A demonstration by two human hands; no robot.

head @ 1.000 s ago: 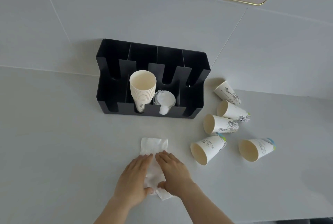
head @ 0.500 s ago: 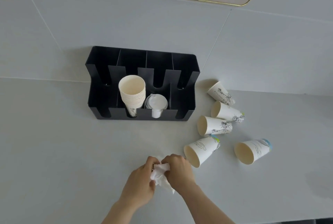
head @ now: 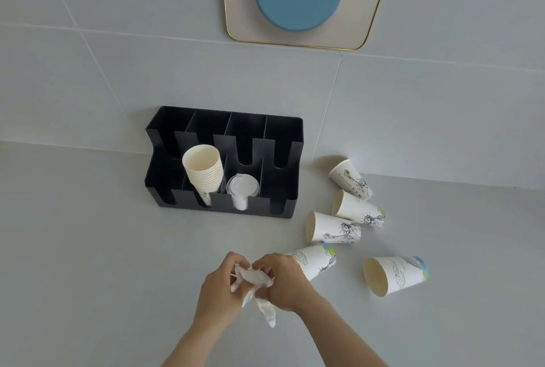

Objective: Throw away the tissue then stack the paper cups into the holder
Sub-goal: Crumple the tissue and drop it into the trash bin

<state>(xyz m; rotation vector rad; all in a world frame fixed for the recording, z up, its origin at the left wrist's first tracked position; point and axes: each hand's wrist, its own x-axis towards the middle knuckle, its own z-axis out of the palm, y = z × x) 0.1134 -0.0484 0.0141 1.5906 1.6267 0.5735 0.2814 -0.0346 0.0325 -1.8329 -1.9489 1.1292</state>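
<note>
Hands are seen nearest to the camera, close together above the grey counter. The left hand and the right hand are both closed on the tissue, which is crumpled between them and lifted off the surface; one twisted end of it hangs down below the fingers.

Just to the right of the right hand, a paper cup is lying on its side, partly hidden by the knuckles. Another cup is lying further right, with its open mouth turned to the camera. Behind these, three more cups are lying on their sides near each other, the farthest one close to the wall.

Further back, to the left of the cups, a black holder with four compartments is placed against the tiled wall. A stack of paper cups is held in its second compartment from the left, leaning forward. A stack of clear lids is held in the third one. The two outer compartments look empty.

High on the wall, a panel with a gold frame and a blue disc is seen.
</note>
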